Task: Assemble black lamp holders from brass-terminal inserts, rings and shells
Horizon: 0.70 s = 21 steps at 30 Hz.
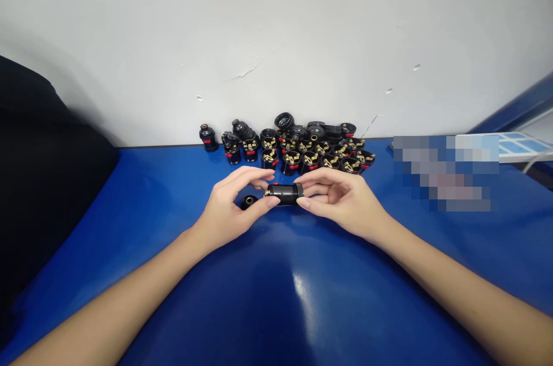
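Between my two hands, a black lamp socket [283, 194] lies sideways above the blue table. A red switch piece shows at its upper edge, and brass parts show at its left end. My left hand [231, 199] grips that left end between thumb and fingers. At the other end, the thumb and fingers of my right hand [341, 199] close on the socket's wider rim. A black cap [249, 202] with a brass hole sits on the table, partly hidden behind my left thumb.
Several open black socket bodies [291, 162] with brass contacts and red switches stand in rows beyond my hands. Black caps [284, 120] lie behind them. One closed socket [208, 137] stands at the left. A pale wall [276, 37] rises behind the blue table [216, 308].
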Each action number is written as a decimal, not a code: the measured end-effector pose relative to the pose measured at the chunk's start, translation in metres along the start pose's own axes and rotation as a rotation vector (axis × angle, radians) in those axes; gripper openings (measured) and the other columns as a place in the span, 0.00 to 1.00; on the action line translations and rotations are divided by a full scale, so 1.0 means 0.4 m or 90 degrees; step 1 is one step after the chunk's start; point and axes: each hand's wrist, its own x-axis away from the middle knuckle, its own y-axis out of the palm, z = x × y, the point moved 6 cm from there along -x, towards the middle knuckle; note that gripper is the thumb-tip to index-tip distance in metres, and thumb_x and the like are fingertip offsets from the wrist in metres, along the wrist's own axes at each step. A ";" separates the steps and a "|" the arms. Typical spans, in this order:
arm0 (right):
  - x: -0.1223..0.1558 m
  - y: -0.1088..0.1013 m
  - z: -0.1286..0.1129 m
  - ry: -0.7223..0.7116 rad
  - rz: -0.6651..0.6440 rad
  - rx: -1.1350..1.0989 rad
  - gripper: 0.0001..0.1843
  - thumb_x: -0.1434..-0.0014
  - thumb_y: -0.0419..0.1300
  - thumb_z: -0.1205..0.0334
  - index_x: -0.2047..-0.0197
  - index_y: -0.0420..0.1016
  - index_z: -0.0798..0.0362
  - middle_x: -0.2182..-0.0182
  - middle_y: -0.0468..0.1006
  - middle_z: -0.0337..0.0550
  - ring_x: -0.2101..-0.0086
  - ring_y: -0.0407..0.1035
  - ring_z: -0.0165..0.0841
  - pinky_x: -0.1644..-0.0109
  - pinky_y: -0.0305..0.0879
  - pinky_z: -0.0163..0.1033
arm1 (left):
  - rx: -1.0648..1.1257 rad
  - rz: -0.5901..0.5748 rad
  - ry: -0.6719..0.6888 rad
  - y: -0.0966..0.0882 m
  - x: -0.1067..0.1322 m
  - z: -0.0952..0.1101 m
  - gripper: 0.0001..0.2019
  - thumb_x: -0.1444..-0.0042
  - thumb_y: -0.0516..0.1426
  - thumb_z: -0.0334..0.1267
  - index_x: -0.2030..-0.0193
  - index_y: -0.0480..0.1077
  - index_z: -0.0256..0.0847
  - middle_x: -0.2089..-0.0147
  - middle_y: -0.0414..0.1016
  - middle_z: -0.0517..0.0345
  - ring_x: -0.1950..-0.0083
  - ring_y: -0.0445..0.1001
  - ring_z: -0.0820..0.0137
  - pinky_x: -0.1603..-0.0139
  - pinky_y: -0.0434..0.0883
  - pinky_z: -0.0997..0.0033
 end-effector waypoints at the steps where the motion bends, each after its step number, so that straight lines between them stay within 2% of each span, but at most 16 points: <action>1: 0.001 0.002 0.001 0.004 -0.005 0.000 0.21 0.49 0.82 0.52 0.54 0.87 0.50 0.60 0.90 0.47 0.59 0.86 0.43 0.51 0.87 0.48 | 0.012 0.001 -0.015 0.001 0.000 -0.004 0.18 0.34 0.68 0.40 0.40 0.77 0.43 0.48 0.84 0.49 0.51 0.84 0.66 0.45 0.82 0.61; 3: 0.003 0.004 0.003 0.010 -0.012 0.002 0.21 0.48 0.82 0.53 0.54 0.87 0.50 0.60 0.90 0.47 0.58 0.86 0.43 0.51 0.87 0.48 | 0.047 0.003 -0.042 0.003 0.002 -0.011 0.17 0.35 0.69 0.38 0.41 0.78 0.42 0.49 0.83 0.49 0.52 0.84 0.66 0.45 0.82 0.62; 8: 0.004 0.003 0.002 0.005 -0.015 -0.014 0.20 0.48 0.82 0.56 0.54 0.86 0.50 0.60 0.90 0.46 0.59 0.86 0.41 0.52 0.87 0.45 | 0.139 0.002 -0.033 0.009 0.005 -0.012 0.30 0.43 0.74 0.34 0.34 0.75 0.45 0.40 0.74 0.48 0.47 0.85 0.64 0.41 0.83 0.61; 15: 0.001 0.002 0.005 0.009 -0.015 -0.017 0.20 0.49 0.82 0.56 0.54 0.86 0.49 0.60 0.90 0.46 0.58 0.86 0.42 0.51 0.87 0.46 | 0.093 -0.006 0.008 0.007 0.008 -0.005 0.28 0.41 0.73 0.33 0.35 0.75 0.47 0.37 0.73 0.46 0.44 0.83 0.60 0.36 0.83 0.51; 18: 0.001 0.001 0.002 0.000 -0.018 -0.033 0.19 0.48 0.82 0.59 0.54 0.86 0.49 0.60 0.90 0.45 0.58 0.86 0.40 0.52 0.87 0.43 | 0.077 -0.004 0.021 0.004 0.008 -0.002 0.27 0.41 0.73 0.34 0.36 0.76 0.47 0.39 0.74 0.46 0.40 0.81 0.57 0.35 0.83 0.50; 21: 0.001 0.001 0.001 -0.003 -0.022 -0.036 0.19 0.48 0.82 0.60 0.54 0.86 0.49 0.60 0.90 0.45 0.58 0.86 0.39 0.52 0.87 0.41 | 0.082 -0.001 0.014 0.004 0.009 -0.005 0.28 0.42 0.73 0.34 0.35 0.76 0.47 0.38 0.73 0.47 0.42 0.83 0.59 0.36 0.84 0.51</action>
